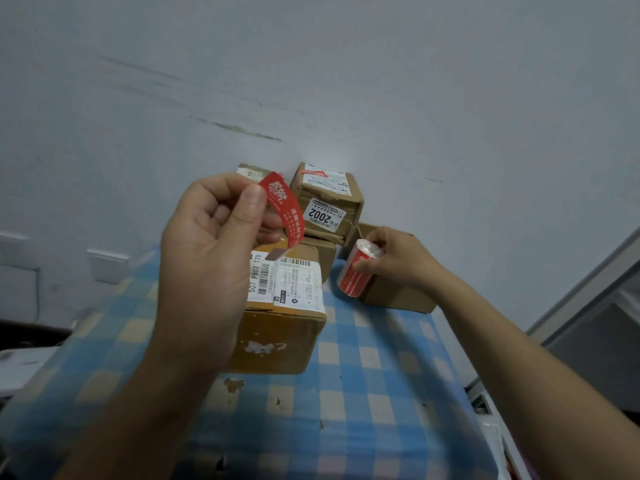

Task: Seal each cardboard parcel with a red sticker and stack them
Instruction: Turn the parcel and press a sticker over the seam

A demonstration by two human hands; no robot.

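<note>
Above a brown cardboard parcel with a white shipping label, seen from the head camera, the left hand is raised, thumb and curled fingers pinching one end of a long red paper sticker with white print. The sticker curls down from the fingertips, its free end hanging just over the parcel's label. Right of that hand and farther off, the right hand has its fingers wrapped round a white roll of red stickers, in front of a plain brown cardboard box. Beyond the left fingertips, a small brown parcel marked 2002 sits on another box, with what looks like a red sticker on top. Everything stands on a blue-and-cream checked tablecloth. The step in hand appears to be applying a freshly peeled sticker. Next, it likely needs lowering across the near parcel's flap seam and pressing flat
</note>
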